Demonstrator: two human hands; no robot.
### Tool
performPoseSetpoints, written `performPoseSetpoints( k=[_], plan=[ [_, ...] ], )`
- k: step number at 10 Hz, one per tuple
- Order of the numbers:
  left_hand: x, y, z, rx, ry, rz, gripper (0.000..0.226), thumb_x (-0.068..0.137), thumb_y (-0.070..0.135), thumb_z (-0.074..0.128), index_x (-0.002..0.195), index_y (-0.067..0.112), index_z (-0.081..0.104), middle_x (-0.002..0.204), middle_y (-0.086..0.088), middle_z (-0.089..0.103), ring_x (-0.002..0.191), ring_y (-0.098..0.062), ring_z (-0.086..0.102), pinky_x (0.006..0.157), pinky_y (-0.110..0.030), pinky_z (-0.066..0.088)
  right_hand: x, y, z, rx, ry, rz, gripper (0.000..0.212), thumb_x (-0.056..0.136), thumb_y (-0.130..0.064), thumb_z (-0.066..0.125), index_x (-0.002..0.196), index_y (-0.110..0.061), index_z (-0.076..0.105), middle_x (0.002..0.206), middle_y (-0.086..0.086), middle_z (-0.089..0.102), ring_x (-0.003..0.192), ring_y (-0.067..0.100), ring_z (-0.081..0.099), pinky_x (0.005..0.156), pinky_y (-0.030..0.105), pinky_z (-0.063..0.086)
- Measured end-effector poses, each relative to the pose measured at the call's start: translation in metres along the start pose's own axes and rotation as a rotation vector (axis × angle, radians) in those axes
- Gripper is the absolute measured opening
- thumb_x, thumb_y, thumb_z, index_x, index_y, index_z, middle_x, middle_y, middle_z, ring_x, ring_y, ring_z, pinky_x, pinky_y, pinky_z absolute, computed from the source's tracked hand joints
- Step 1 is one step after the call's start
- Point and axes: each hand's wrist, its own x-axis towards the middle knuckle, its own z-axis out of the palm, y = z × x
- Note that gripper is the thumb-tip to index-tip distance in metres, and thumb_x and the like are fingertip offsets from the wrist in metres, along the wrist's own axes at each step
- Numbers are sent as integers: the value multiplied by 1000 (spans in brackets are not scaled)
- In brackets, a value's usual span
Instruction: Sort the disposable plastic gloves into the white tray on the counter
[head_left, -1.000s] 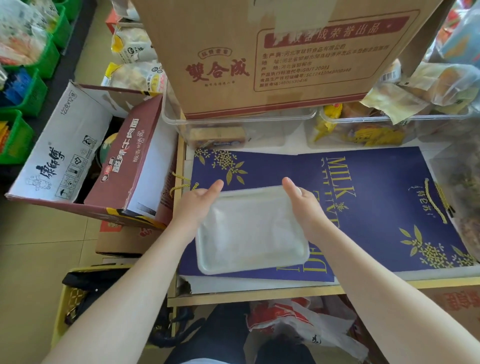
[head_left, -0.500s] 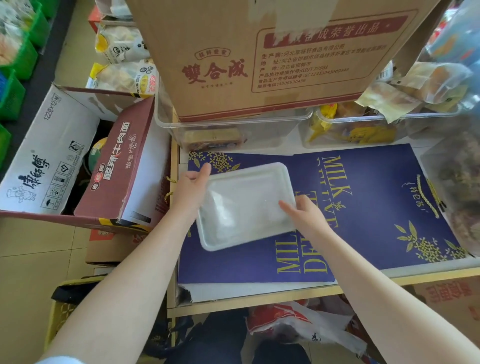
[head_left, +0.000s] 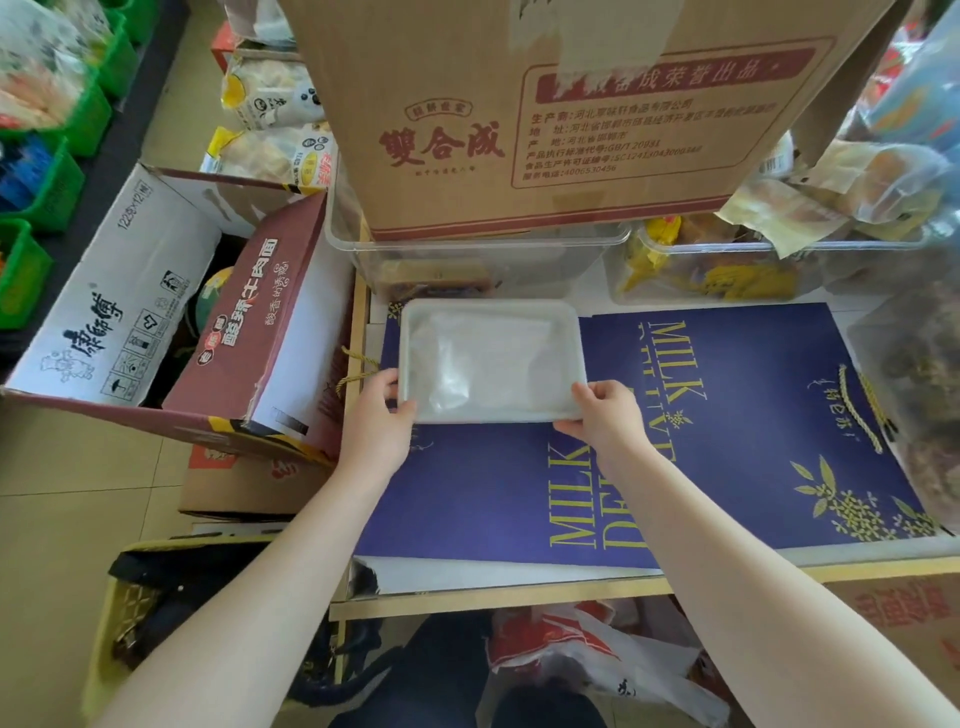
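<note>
Your left hand (head_left: 375, 422) and right hand (head_left: 602, 415) pinch the white tray (head_left: 491, 306) at its near corners. Push unevenly and the light gloves (head_left: 483, 358) may slide out.

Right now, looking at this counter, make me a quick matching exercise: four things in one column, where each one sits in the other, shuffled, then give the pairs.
Things
1. white tray
2. brown carton
3. left hand
4. right hand

Places
A. at the tray's near right corner
B. on the blue bag, gloves inside
C. at the tray's near left corner
D. atop the clear bin

Pairs: 1-B, 2-D, 3-C, 4-A
</note>
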Motion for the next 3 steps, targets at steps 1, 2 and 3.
performPoseSetpoints(
  k=[1,2,3],
  plan=[
    [4,0,5,19,27,-7,35,97,15,45,132,19,47,115,9,56,94,-12,54,74,-25,38,-5,-3,-7,37,-82,-16,14,95,-19,50,106,-13,56,108,11,64,91,18,66,85,32,55],
    [-1,2,7,60,35,42,40,96,17,46,136,18,43,123,9,51,106,-11,50,81,-26,39,-9,-4,-24,-89,-104,-63,30,96,-23,45,122,-11,53,108,8,61,98,22,62,85,35,53],
    [-19,15,7,195,89,168,35,93,17,50,128,14,52,124,0,52,106,-20,53,87,-34,46,-23,-4,-53,-291,14,-274,30,96,-24,42,122,-15,54,111,3,62,93,19,62,67,30,51]
  ],
)
